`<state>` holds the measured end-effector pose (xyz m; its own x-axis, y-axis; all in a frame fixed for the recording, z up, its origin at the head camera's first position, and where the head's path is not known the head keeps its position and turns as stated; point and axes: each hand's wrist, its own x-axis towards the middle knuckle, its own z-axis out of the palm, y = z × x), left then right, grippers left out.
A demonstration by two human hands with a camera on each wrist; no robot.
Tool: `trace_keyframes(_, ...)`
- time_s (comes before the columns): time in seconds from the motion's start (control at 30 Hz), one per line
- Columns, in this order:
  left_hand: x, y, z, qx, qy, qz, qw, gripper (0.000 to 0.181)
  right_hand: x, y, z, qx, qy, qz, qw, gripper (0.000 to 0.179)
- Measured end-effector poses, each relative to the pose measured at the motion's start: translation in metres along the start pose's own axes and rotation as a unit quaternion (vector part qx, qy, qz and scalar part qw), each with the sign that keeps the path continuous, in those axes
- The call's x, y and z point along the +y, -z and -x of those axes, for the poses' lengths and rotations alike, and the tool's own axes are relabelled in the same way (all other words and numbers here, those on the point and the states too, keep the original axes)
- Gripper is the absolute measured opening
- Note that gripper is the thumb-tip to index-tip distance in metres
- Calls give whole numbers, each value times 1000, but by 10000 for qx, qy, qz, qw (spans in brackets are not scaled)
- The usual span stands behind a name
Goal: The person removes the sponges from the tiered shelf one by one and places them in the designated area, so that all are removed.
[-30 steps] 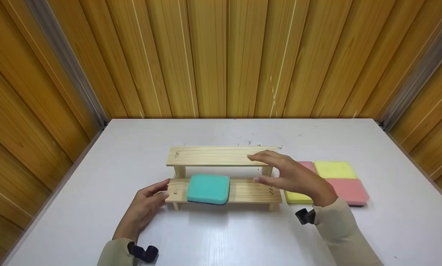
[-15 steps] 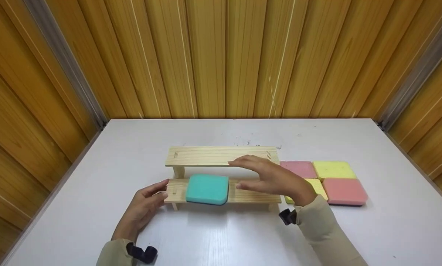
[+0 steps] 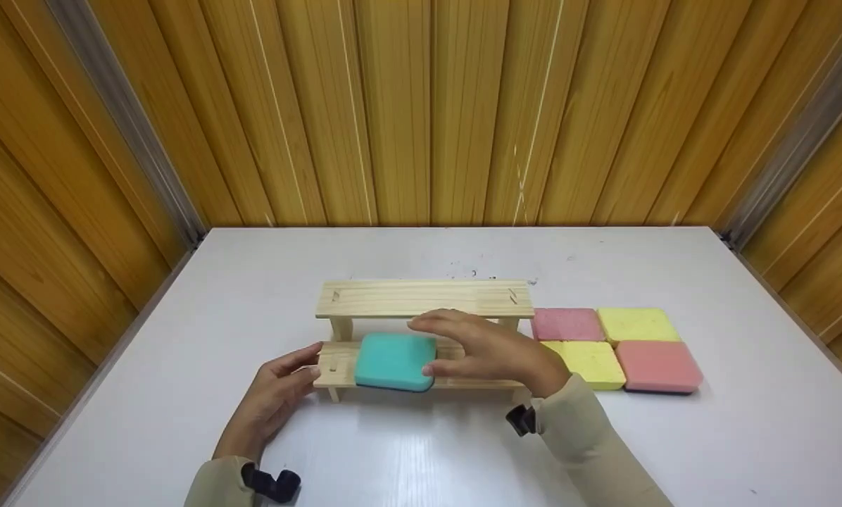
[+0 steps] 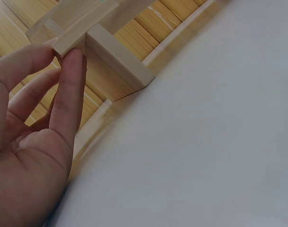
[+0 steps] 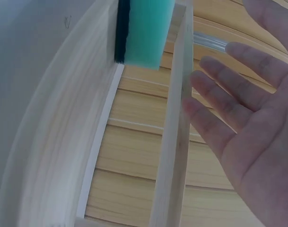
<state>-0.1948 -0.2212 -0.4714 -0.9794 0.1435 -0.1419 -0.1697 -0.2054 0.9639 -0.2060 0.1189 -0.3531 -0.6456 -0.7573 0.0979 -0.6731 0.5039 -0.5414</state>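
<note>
A two-tier wooden rack stands on the white table. On its lower shelf lies a teal sponge with a dark scouring layer underneath, left of the middle. My left hand pinches the left end of that shelf between thumb and fingers; the left wrist view shows the fingers at the board's corner. Over the lower shelf, at the sponge's right side, hovers my right hand, its fingers extended and spread. In the right wrist view the palm faces the rack and a gap separates the fingers from the sponge.
Right of the rack, two pink and two yellow sponges lie in a block on the table: pink and yellow behind, yellow and pink in front. Wood-look panels wall the table's back and sides.
My right hand has moved left along the rack, from its right end to the teal sponge's edge, uncovering the yellow sponge in front. The left hand and the rack have stayed put.
</note>
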Motion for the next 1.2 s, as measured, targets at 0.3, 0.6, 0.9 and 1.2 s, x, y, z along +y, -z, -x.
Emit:
trace_keyframes(0.3,0,0,0,-24,-6,-114,9999,54,-3,-12,-11,-294,-132,-5,9995,63)
trace_keyframes(0.6,0,0,0,12,-5,-172,9999,54,-6,-21,-20,-620,-286,39,9977,67)
trace_keyframes(0.9,0,0,0,33,25,-136,9999,55,-10,-32,-25,-612,-416,211,9970,67)
trace_keyframes(1.2,0,1,0,-31,-35,-64,10000,52,-11,-37,-26,-599,-431,621,9953,70)
